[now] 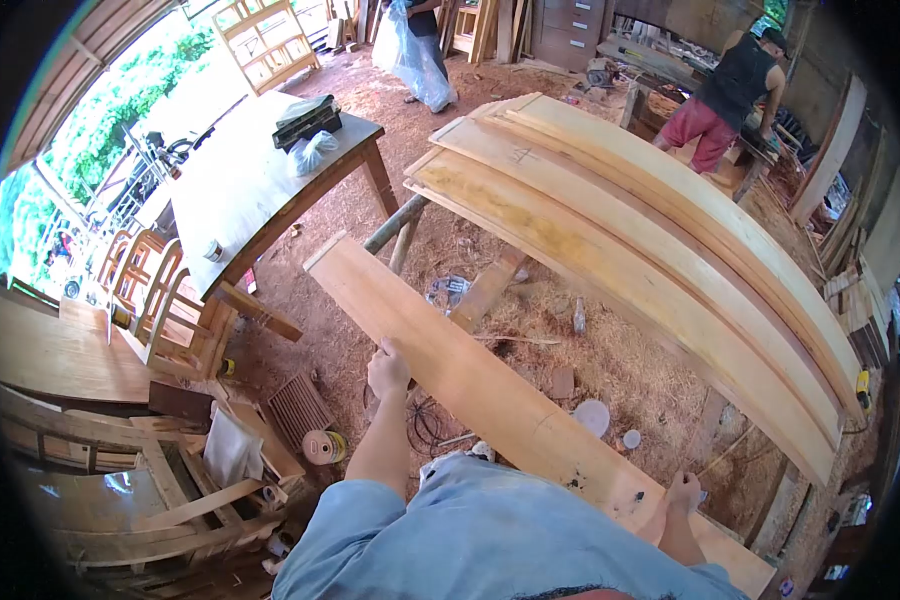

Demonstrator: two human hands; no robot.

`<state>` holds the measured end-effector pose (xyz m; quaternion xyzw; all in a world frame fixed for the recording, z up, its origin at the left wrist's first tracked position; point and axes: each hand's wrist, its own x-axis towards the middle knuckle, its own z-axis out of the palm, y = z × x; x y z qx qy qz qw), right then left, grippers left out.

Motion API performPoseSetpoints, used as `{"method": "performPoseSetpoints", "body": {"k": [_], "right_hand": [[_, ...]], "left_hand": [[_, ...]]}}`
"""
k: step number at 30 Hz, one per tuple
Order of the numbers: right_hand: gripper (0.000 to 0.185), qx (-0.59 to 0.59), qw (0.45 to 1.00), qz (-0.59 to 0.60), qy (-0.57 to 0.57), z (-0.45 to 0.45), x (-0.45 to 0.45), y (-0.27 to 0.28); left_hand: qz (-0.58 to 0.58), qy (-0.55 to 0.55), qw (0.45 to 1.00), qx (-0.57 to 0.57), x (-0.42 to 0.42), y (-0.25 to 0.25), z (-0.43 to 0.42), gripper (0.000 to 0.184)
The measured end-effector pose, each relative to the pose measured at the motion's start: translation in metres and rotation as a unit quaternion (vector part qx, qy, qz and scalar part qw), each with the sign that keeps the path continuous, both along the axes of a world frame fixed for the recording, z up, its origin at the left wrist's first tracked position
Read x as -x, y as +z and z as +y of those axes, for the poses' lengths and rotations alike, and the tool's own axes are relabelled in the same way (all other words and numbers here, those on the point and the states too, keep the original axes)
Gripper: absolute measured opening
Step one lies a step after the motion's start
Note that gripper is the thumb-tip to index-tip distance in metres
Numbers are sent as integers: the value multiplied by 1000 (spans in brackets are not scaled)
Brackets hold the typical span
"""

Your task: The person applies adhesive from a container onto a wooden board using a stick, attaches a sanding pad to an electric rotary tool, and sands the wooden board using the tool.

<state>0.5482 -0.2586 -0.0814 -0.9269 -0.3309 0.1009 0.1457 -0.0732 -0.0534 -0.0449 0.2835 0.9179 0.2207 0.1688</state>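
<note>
A long wooden plank [450,350] runs slantwise in front of my body, from the upper left to the lower right. My left hand [388,370] is closed on its near edge, towards the far end. Close to the plank's other edge, at the lower right, my right hand [682,495] has its fingers curled together; a small pale bit shows beside them, too little to name. Dark knots mark the wood near that hand. Beyond lies a stack of wide boards [610,240], raised on a wooden support [400,225].
A worktable [230,180] with a dark toolbox [307,122] stands at the left, near wooden chair frames [160,290]. A spool [322,447], a bottle [580,316] and shavings lie on the ground. Two people [715,100] are farther back, one holding plastic sheeting [415,60].
</note>
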Motion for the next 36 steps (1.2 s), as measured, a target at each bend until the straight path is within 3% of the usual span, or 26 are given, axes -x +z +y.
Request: {"method": "performPoseSetpoints", "body": {"k": [36], "right_hand": [[32, 1, 1000, 4, 3, 1, 3, 2]], "left_hand": [[-7, 12, 1000, -14, 7, -16, 3, 66]]}}
